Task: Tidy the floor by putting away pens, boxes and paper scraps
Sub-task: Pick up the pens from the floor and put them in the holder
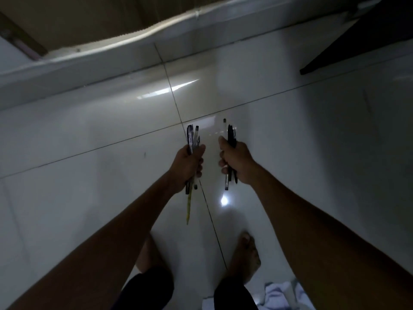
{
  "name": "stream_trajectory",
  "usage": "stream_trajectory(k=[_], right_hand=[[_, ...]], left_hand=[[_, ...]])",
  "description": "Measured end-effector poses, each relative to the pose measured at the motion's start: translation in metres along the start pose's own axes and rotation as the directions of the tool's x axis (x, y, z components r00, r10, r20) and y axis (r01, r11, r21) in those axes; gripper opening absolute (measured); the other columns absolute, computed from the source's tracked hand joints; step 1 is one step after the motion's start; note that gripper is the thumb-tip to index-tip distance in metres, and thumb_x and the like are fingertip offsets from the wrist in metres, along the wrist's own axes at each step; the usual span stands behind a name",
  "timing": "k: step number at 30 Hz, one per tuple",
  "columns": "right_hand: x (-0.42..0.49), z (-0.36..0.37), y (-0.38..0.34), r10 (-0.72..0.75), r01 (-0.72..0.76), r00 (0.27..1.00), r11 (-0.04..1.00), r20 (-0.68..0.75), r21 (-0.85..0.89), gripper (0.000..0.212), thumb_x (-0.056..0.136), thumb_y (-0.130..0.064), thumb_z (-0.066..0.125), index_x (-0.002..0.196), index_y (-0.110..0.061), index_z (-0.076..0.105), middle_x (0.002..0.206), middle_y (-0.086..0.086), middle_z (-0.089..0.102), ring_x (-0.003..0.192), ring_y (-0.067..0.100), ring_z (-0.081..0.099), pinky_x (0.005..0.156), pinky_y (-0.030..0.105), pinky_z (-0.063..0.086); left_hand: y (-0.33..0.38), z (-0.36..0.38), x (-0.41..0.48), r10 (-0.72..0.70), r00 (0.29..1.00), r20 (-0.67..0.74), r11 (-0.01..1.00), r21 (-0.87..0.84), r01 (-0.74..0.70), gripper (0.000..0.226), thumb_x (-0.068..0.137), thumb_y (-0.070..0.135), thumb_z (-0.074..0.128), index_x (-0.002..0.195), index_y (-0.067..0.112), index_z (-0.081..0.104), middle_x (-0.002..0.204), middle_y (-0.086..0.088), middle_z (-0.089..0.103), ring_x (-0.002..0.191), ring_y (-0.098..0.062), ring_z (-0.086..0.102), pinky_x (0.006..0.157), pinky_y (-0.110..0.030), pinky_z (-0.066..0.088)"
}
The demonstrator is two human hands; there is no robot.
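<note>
This looks like a dim room in a home: a glossy white tiled floor (89, 135) meets a white skirting (93, 66) under a plain tan wall (89, 16). The person stands on the tiles with bare feet (245, 253). A crumpled pale cloth (279, 291) lies beside them, and dark furniture (362, 36) stands at the far right.

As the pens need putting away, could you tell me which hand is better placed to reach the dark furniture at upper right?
Probably the right hand: the dark furniture stands on its side, while the left hand is farther. Both grip pens.
</note>
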State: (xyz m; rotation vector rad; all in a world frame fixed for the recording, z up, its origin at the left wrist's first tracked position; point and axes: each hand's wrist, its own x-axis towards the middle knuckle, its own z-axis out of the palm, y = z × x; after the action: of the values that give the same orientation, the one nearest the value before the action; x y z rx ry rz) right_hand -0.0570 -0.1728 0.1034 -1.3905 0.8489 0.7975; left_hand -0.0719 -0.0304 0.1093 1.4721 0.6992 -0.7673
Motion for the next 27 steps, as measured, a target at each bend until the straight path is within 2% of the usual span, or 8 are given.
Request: stream_trajectory(k=[4, 6, 8, 12, 16, 20, 24, 27], right_hand=[[-0.063, -0.003, -0.018, 0.015, -0.015, 0.999, 1.0, 0.031, -0.004, 0.016, 0.097, -0.029, 0.053, 0.097, -0.014, 0.06, 0.074, 0.0, 0.062, 0.057, 0.012, 0.064, 0.049, 0.022, 0.049], [-0.096, -0.006, -0.034, -0.001, 0.001, 1.0, 1.0, 0.0, 0.02, 0.015, 0.097, -0.025, 0.054, 0.106, -0.016, 0.063, 0.075, 0.002, 0.063, 0.054, 0.011, 0.058, 0.05, 0.022, 0.047], [-0.127, -0.008, -0.055, -0.032, 0.036, 0.999, 0.995, -0.043, 0.097, 0.016, 0.097, -0.023, 0.054, 0.11, -0.017, 0.062, 0.069, 0.003, 0.057, 0.047, 0.01, 0.048, 0.049, 0.023, 0.045], [-0.189, -0.01, -0.097, -0.048, 0.063, 0.994, 0.985, -0.096, 0.16, 0.007, 0.097, -0.024, 0.054, 0.099, -0.019, 0.059, 0.06, 0.002, 0.046, 0.041, 0.01, 0.039, 0.045, 0.022, 0.04], [-0.254, -0.007, -0.133, -0.065, 0.08, 0.994, 0.979, -0.086, 0.189, 0.017, 0.099, -0.017, 0.049, 0.112, -0.021, 0.058, 0.057, 0.003, 0.046, 0.043, 0.013, 0.041, 0.048, 0.023, 0.042], [-0.323, -0.009, -0.172, -0.039, 0.065, 0.994, 0.961, -0.102, 0.27, 0.012, 0.097, -0.009, 0.048, 0.093, -0.011, 0.059, 0.055, 0.005, 0.049, 0.038, 0.014, 0.041, 0.044, 0.022, 0.039], [-0.384, -0.025, -0.206, -0.029, 0.082, 0.985, 0.945, -0.17, 0.316, 0.012, 0.092, -0.003, 0.048, 0.082, -0.006, 0.055, 0.063, 0.009, 0.052, 0.045, 0.018, 0.045, 0.048, 0.026, 0.045], [-0.424, -0.034, -0.233, -0.051, 0.121, 0.974, 0.941, -0.221, 0.317, 0.011, 0.085, 0.002, 0.049, 0.08, -0.003, 0.057, 0.061, 0.009, 0.051, 0.047, 0.018, 0.046, 0.043, 0.021, 0.039]], left_hand=[[0.03, 0.005, -0.05, -0.038, 0.996, -0.081, 0.998, -0.05, 0.034, 0.025, 0.092, 0.035, 0.058, 0.08, 0.014, 0.054, 0.056, -0.002, 0.051, 0.042, -0.01, 0.049, 0.044, -0.023, 0.048], [0.051, 0.007, -0.078, -0.021, 0.996, -0.083, 1.0, -0.021, 0.02, 0.027, 0.09, 0.04, 0.06, 0.083, 0.015, 0.054, 0.055, -0.003, 0.053, 0.037, -0.009, 0.046, 0.04, -0.022, 0.045], [0.078, 0.013, -0.104, 0.011, 0.996, -0.092, 1.0, 0.008, -0.01, 0.032, 0.087, 0.044, 0.063, 0.075, 0.018, 0.05, 0.053, -0.001, 0.047, 0.036, -0.009, 0.04, 0.038, -0.02, 0.038], [0.14, 0.028, -0.154, 0.012, 0.998, -0.063, 1.0, 0.0, -0.012, 0.034, 0.085, 0.045, 0.065, 0.073, 0.019, 0.049, 0.056, 0.001, 0.043, 0.042, -0.01, 0.037, 0.04, -0.019, 0.034], [0.19, 0.046, -0.209, 0.047, 0.998, 0.052, 0.997, 0.053, -0.05, 0.026, 0.099, 0.034, 0.046, 0.082, 0.016, 0.055, 0.059, -0.002, 0.045, 0.048, -0.012, 0.042, 0.045, -0.022, 0.038], [0.233, 0.052, -0.268, 0.086, 0.984, 0.158, 0.994, 0.058, -0.097, 0.031, 0.102, 0.017, 0.036, 0.079, 0.012, 0.057, 0.056, -0.005, 0.046, 0.043, -0.013, 0.045, 0.043, -0.022, 0.042], [0.274, 0.055, -0.323, 0.057, 0.993, 0.105, 0.998, 0.027, -0.061, 0.017, 0.101, 0.02, 0.04, 0.088, 0.012, 0.049, 0.07, -0.005, 0.051, 0.055, -0.013, 0.052, 0.05, -0.025, 0.052], [0.309, 0.057, -0.364, 0.07, 0.992, 0.105, 0.998, -0.013, -0.069, 0.014, 0.101, 0.024, 0.043, 0.099, 0.011, 0.049, 0.077, -0.005, 0.056, 0.06, -0.016, 0.055, 0.055, -0.031, 0.056]])
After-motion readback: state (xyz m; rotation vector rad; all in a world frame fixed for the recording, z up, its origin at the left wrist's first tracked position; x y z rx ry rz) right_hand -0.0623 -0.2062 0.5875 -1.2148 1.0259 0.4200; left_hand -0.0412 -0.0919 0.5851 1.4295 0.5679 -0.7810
